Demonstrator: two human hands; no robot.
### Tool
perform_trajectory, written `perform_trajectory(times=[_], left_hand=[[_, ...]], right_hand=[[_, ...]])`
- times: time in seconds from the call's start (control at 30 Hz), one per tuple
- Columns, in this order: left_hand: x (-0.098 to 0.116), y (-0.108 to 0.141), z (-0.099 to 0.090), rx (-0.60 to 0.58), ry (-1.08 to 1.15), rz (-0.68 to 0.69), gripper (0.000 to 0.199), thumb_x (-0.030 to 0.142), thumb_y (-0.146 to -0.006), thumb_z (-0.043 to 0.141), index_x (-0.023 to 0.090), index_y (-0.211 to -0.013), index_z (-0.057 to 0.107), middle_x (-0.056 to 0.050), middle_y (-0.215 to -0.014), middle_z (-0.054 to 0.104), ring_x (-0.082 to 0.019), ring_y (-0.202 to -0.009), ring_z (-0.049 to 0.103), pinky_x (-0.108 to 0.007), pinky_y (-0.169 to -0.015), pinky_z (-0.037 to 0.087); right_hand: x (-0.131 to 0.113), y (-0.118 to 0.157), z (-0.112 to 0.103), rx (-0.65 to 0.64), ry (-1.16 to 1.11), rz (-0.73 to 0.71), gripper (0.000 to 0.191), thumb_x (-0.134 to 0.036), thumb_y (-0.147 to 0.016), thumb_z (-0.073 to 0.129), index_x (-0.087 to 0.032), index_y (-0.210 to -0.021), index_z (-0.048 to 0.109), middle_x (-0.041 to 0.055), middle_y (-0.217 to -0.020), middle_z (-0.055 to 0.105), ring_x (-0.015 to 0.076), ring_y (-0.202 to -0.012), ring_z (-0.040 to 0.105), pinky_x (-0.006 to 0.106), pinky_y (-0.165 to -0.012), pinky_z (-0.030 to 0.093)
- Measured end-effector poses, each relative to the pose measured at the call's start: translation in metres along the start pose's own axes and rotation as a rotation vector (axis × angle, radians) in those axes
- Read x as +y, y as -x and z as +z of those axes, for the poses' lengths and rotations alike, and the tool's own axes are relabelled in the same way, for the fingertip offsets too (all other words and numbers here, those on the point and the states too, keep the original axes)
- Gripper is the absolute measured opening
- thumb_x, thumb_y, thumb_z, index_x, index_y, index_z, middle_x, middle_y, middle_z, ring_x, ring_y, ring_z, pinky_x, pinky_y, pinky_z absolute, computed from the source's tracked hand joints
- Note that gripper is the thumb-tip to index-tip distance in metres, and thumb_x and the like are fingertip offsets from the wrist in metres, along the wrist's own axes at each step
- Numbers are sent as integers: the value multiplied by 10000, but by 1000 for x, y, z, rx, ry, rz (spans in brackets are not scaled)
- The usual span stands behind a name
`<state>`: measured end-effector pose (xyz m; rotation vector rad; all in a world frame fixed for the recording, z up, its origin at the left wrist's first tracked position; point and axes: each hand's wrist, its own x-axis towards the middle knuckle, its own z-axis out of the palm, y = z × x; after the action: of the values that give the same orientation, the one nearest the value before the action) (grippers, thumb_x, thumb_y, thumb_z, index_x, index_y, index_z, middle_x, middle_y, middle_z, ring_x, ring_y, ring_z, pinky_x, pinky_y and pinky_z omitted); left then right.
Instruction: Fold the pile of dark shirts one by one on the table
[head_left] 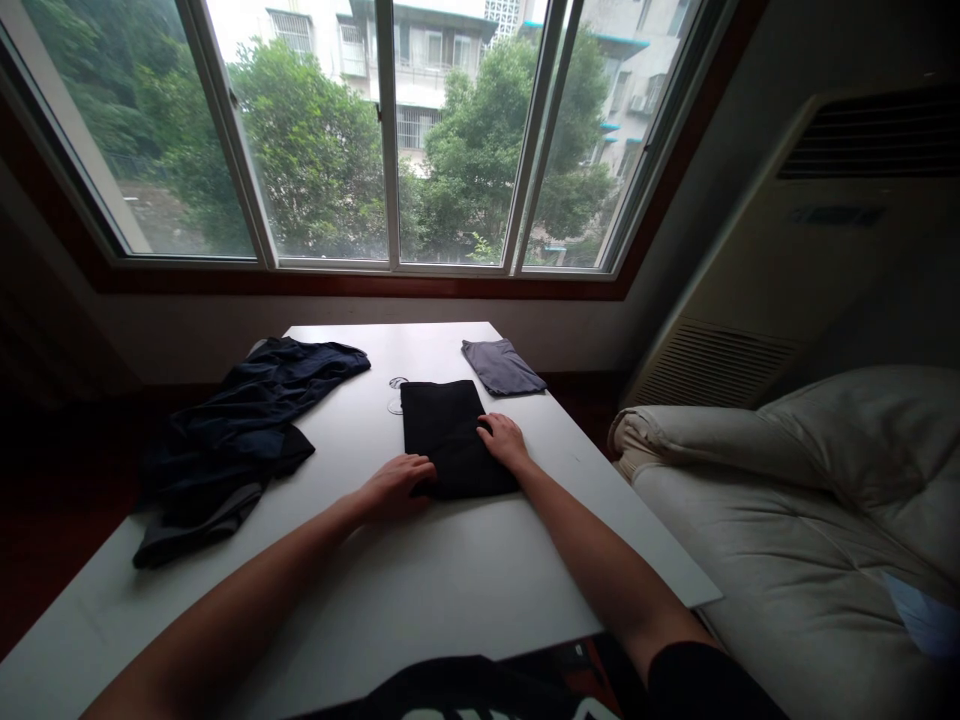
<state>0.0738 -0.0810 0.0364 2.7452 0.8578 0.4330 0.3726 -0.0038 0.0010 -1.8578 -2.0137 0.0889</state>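
A black garment, folded into a flat rectangle, lies in the middle of the white table. At its near left corner is my left hand, its curled fingers closed on the cloth and the fingertips partly hidden. My right hand holds the right edge with bent fingers over the fabric. What kind of garment it is cannot be made out.
A crumpled dark blue and black garment lies along the table's left side. At the far right corner sits a folded grey cloth. A cream sofa stands to the right, below an air conditioner. Windows are beyond the table.
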Motion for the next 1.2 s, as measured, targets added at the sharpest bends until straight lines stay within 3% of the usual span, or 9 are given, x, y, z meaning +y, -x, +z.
perform_trajectory(times=[0.27,0.43,0.6,0.93,1.2], left_hand=[[-2,-1,6,16,-34,-22,214,196,-840,696,221,-1036,613,-40,-1040,660,-219,-964,610,-320,-868,455],[-1,0,3,19,-19,-19,199,199,-849,691,222,-1030,611,-37,-1030,656,-218,-962,609,-322,-872,452],[0,0,1,21,5,-11,206,201,-846,693,222,-1035,614,-38,-1031,657,-220,-961,612,-322,-870,453],[1,-2,3,31,20,-5,198,205,-846,686,217,-1032,619,-39,-1023,657,-225,-962,610,-323,-873,453],[0,-2,3,44,23,-1,188,190,-840,677,214,-1017,619,-36,-1007,651,-219,-955,608,-316,-865,456]], right_hand=[[2,-3,0,34,-7,58,361,-382,-1027,561,-224,-1332,670,91,-1344,646,243,-1257,566,346,-1114,385],[2,1,-4,80,64,112,281,-461,-1009,609,-212,-1088,715,110,-1182,663,255,-1119,585,350,-1003,427],[-2,3,-10,49,122,127,317,-501,-1017,595,-220,-915,702,95,-1052,692,273,-1076,586,366,-942,419],[-5,-2,-10,-65,49,185,256,-433,-1061,550,-231,-996,693,49,-988,748,218,-963,674,314,-869,409],[2,-5,-11,-36,75,158,249,-433,-1033,596,-208,-976,686,87,-1060,702,220,-1020,637,292,-870,425]])
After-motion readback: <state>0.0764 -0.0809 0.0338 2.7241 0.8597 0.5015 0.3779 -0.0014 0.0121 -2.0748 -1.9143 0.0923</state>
